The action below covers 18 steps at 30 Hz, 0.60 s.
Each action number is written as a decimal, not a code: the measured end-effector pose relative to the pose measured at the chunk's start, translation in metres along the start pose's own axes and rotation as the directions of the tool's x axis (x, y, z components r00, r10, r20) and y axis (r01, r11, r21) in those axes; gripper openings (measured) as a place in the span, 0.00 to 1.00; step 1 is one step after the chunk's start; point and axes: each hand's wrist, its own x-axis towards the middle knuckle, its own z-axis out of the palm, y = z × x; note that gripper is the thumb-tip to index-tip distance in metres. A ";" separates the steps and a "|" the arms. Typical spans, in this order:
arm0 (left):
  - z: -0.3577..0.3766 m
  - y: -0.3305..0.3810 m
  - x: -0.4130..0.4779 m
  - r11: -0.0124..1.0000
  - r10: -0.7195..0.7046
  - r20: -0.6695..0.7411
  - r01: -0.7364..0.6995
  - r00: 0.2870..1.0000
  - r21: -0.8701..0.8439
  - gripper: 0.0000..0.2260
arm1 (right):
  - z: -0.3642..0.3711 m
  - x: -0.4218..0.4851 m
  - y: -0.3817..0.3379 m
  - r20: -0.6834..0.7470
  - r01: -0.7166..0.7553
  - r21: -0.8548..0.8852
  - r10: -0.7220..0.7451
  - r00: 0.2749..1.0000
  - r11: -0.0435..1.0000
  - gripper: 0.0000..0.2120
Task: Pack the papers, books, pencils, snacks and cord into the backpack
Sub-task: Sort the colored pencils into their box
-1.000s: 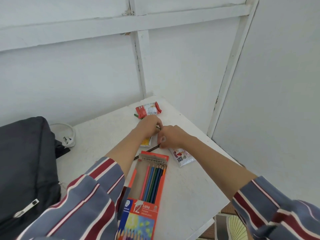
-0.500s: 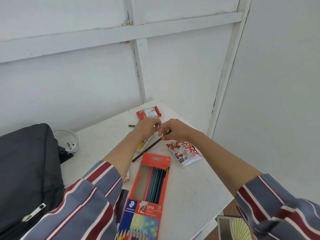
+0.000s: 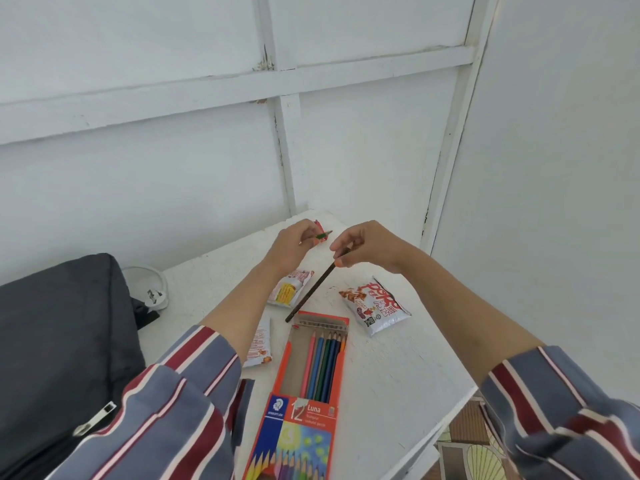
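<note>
A long dark pencil hangs slanted above the white desk, its upper end pinched between the thumb and curled fingers of the right hand, its lower end pointing down toward the open top of the orange cardboard pencil box. Just to the left, the left hand is raised with its fingers closed on a short green pencil, whose tip pokes out to the right; a corner of a red snack wrapper shows right behind those fingers, and I cannot tell whether the hand holds it too. The box lies flat near the front edge of the desk, with a row of coloured pencils side by side in its right half. A white foil snack packet with red print lies just right of the box's open end. Two more white snack packets lie beside the left forearm, one below the wrist and another nearer the striped sleeve. At the desk's left side stands the dark grey fabric backpack, and a coiled white cord with a plug lies just behind it, against the white panelled wall.
</note>
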 end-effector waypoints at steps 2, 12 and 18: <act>-0.003 0.004 0.000 0.999 0.002 -0.007 -0.002 1.000 -0.046 0.06 | 0.004 -0.003 -0.003 -0.020 -0.015 0.107 0.017 1.000 0.994 0.10; -0.025 0.030 -0.015 0.954 -0.027 -0.313 -0.069 0.949 -0.293 0.04 | 0.030 -0.023 -0.018 -0.110 0.016 0.230 0.010 0.994 0.973 0.05; -0.050 0.052 -0.037 0.881 -0.016 -0.396 -0.175 0.918 -0.440 0.11 | 0.040 -0.033 -0.031 -0.427 0.216 0.183 -0.121 0.896 0.959 0.12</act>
